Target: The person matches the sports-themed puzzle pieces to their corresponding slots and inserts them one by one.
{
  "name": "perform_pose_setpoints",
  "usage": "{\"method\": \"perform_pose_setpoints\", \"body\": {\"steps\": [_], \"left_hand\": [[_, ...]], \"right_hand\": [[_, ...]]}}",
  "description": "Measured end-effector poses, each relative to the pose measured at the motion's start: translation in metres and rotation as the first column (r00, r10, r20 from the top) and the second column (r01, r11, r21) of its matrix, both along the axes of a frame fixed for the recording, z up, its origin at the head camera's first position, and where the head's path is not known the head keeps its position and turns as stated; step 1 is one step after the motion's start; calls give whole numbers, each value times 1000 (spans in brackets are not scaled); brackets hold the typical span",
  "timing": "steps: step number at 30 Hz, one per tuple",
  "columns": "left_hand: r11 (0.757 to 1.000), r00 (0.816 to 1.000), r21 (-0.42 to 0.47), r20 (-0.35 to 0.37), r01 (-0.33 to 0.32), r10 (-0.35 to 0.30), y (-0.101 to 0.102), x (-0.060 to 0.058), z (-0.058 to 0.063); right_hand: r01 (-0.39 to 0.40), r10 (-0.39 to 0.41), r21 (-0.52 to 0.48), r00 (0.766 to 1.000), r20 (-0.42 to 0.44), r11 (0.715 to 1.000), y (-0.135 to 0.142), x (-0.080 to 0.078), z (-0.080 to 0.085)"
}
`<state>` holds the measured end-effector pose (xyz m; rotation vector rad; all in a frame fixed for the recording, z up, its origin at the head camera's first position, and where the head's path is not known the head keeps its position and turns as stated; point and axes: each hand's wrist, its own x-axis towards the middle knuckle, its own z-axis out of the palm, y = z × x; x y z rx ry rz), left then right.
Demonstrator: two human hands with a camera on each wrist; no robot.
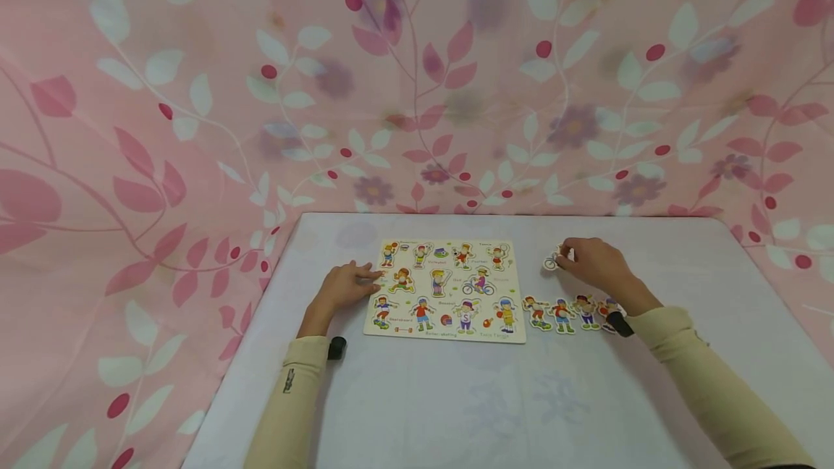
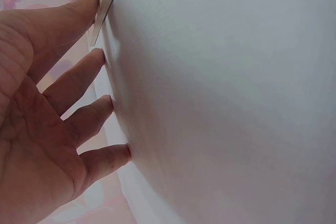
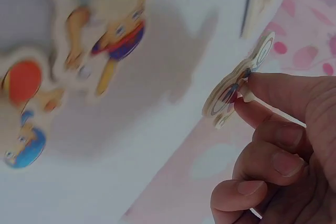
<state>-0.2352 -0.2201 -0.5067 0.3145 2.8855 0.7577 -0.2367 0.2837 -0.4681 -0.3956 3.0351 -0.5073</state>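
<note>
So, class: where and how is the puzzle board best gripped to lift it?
I'd pinch the puzzle board by its left edge, coming in low from the left. It is thin and lies flat, so the rim suits a pinch; the left hand touches that side, while loose pieces lie beside the near right corner.

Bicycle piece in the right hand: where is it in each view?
Head: the bicycle piece is below and right of centre, in the right hand.
Left wrist: not in it.
Right wrist: right of centre, slightly above the middle.
Shared landmark: the pink floral curtain, visible in all three views.
</note>
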Motion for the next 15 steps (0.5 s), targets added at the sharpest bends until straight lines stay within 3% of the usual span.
{"method": "perform_pose_setpoints", "body": {"steps": [7,15], "left_hand": [[1000,1000,-1,-10,-8,8,1,1,1],[1000,1000,-5,-26,2,-2,1,2,2]], "right_hand": [[-9,10,-18,999,33,1000,-31,17,9],[-49,52,-55,997,53,997,-64,34,6]]}}
